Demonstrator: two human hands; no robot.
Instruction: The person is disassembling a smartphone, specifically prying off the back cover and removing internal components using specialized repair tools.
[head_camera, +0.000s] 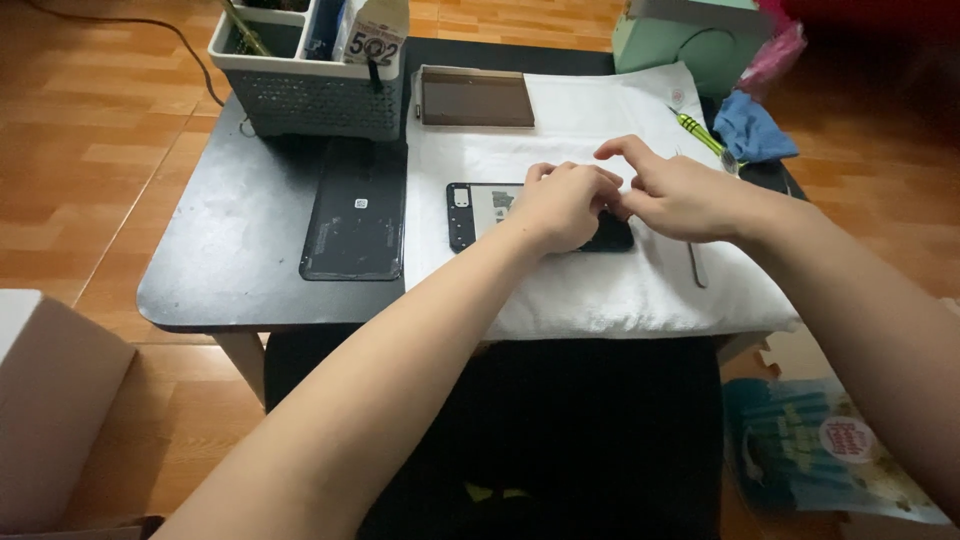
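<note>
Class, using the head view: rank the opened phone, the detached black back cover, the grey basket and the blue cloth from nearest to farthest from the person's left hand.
1. Opened phone: directly under the left hand, on the white cloth.
2. Detached black back cover: to its left, on the black table.
3. Blue cloth at far right and grey basket at back left: too close to call.

Bare room lay on the black bench (230, 250) to the left of the dark back cover (357, 210), and on the white cloth (600, 290) in front of the opened phone (480, 212), where both hands crowded together. At the back, the grey basket (310, 95) and the brown tray (475, 97) closed the far edge. To the right, the green screwdriver (700, 133), the blue rag (752, 128) and the slim metal tool (697, 264) narrowed the passage.
</note>
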